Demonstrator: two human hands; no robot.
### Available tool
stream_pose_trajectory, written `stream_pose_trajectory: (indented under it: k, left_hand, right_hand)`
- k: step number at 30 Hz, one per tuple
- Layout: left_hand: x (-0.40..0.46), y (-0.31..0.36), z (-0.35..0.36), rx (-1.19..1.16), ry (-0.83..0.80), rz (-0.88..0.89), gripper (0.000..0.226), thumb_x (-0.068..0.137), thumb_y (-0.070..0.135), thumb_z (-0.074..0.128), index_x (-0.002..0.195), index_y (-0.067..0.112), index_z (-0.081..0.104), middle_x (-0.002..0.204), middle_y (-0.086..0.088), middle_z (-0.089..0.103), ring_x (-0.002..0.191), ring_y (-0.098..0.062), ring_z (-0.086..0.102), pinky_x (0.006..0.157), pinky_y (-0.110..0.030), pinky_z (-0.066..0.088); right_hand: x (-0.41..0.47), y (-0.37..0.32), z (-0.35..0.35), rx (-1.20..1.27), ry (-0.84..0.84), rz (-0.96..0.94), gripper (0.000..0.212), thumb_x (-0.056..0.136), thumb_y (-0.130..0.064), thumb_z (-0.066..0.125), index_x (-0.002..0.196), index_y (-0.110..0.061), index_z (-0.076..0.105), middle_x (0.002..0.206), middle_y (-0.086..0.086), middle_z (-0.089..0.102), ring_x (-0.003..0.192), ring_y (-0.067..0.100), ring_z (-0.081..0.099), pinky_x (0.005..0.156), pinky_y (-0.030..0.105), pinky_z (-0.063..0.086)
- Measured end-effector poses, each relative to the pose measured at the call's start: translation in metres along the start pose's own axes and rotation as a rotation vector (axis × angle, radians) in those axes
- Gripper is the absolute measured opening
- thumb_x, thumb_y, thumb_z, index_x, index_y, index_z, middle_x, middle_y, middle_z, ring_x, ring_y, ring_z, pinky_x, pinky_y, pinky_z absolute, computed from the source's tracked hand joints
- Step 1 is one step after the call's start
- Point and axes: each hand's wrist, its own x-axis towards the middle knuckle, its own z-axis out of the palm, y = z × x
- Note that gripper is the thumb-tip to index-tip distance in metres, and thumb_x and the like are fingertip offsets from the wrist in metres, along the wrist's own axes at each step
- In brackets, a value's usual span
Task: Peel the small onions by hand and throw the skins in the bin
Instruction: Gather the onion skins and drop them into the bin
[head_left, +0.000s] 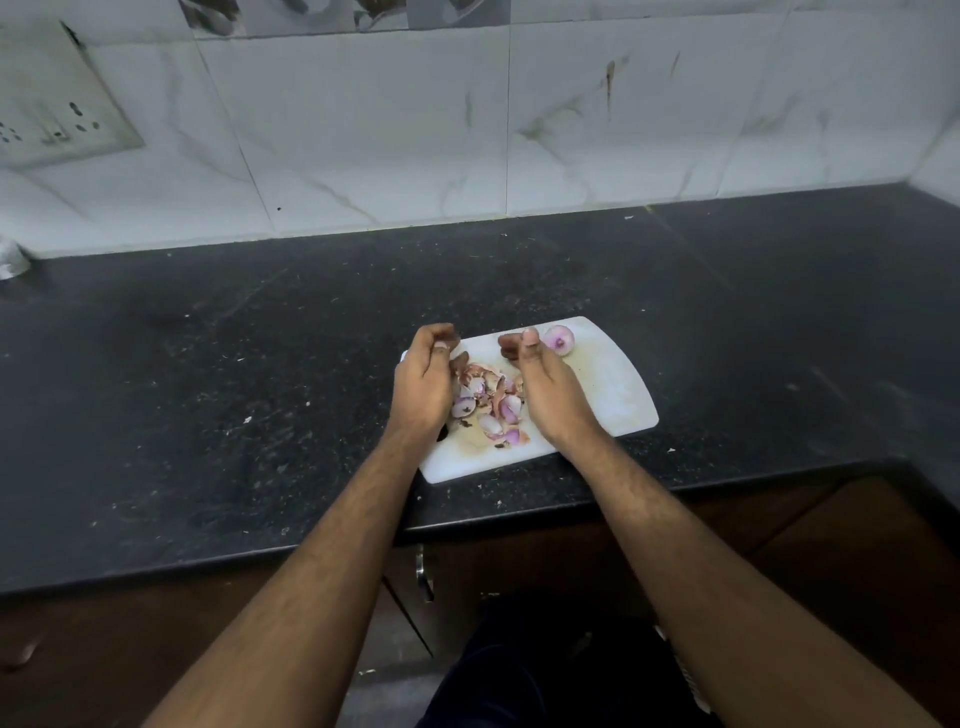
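From the head camera, two bare arms reach out over a black counter. A white cutting board lies on the counter, close to its front edge.

The left hand is over the left end of the board. Its fingers are curled in, and the fingertips come close to the thumb. It may be pinching a tiny bit of skin, but that part is too small and dark to tell.

The right hand is over the middle of the board. Its fingers are curled too, with the thumb up. Something dark shows at the fingertips, but I cannot tell if the hand holds anything.

Between the two hands, on the board, lies a pile of onion skins. The bits are pink, purple and brown.

One peeled small onion sits at the far end of the board, just beside the right thumb. It is pale pink and round.

Behind the counter stands a wall of white tiles with grey marks. A switch plate is on the wall at the far left. Under the counter are brown cupboard doors with a metal handle.
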Motion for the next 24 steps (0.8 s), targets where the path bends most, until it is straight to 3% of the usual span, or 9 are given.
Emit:
stream_pose_trajectory:
  k: [2,5,9,13,19,24]
  left_hand:
    - [-0.002,0.002,-0.001,0.002,0.028,0.002,0.036,0.107,0.003,0.035,0.131,0.007,0.061,0.132,-0.002,0.064,0.106,0.003,0.066,0.086,-0.01,0.053]
    - [-0.001,-0.001,-0.005,-0.09,0.053,-0.013,0.038,0.1,0.001,0.037,0.122,0.012,0.066,0.128,-0.002,0.067,0.117,-0.011,0.069,0.098,-0.024,0.055]
    - [0.003,-0.007,-0.01,-0.24,0.128,-0.049,0.041,0.09,0.003,0.036,0.113,0.014,0.068,0.121,-0.006,0.073,0.116,-0.015,0.071,0.107,-0.036,0.054]
    - [0.005,-0.008,-0.009,-0.31,0.12,-0.058,0.042,0.094,-0.001,0.032,0.116,0.01,0.066,0.121,-0.011,0.072,0.113,-0.015,0.073,0.108,-0.038,0.054]
    - [0.003,-0.007,-0.01,-0.177,0.079,-0.011,0.039,0.088,0.011,0.038,0.115,0.015,0.067,0.116,-0.004,0.074,0.11,-0.012,0.073,0.102,-0.034,0.056]
    - [0.002,-0.006,-0.006,-0.026,-0.014,0.037,0.04,0.095,-0.003,0.034,0.113,0.006,0.068,0.114,-0.004,0.073,0.107,-0.012,0.073,0.1,-0.033,0.057]
  right_hand:
    - [0.001,-0.002,0.006,-0.1,-0.116,-0.038,0.07,0.101,-0.066,0.016,0.142,-0.024,0.053,0.144,-0.004,0.055,0.13,0.009,0.05,0.109,0.034,0.039]
    - [0.005,-0.001,0.017,-0.334,-0.261,-0.154,0.057,0.104,-0.061,0.024,0.142,-0.026,0.048,0.143,-0.006,0.049,0.117,0.01,0.056,0.102,0.039,0.047]
    - [0.006,0.007,0.025,-0.615,-0.307,-0.386,0.032,0.102,-0.045,0.049,0.127,-0.026,0.054,0.126,-0.013,0.052,0.095,0.009,0.058,0.084,0.039,0.053]
    - [0.001,0.007,0.025,-0.641,-0.379,-0.512,0.013,0.099,-0.04,0.056,0.109,-0.031,0.058,0.112,-0.02,0.049,0.101,0.005,0.048,0.079,0.036,0.053]
    - [0.0,0.007,0.008,-0.547,-0.512,-0.537,0.004,0.098,-0.03,0.062,0.101,-0.029,0.061,0.102,-0.02,0.051,0.101,0.007,0.046,0.087,0.027,0.045]
    - [0.005,0.009,0.007,-0.626,-0.344,-0.387,0.004,0.1,-0.026,0.059,0.103,-0.025,0.061,0.104,-0.011,0.048,0.103,0.015,0.044,0.087,0.031,0.044]
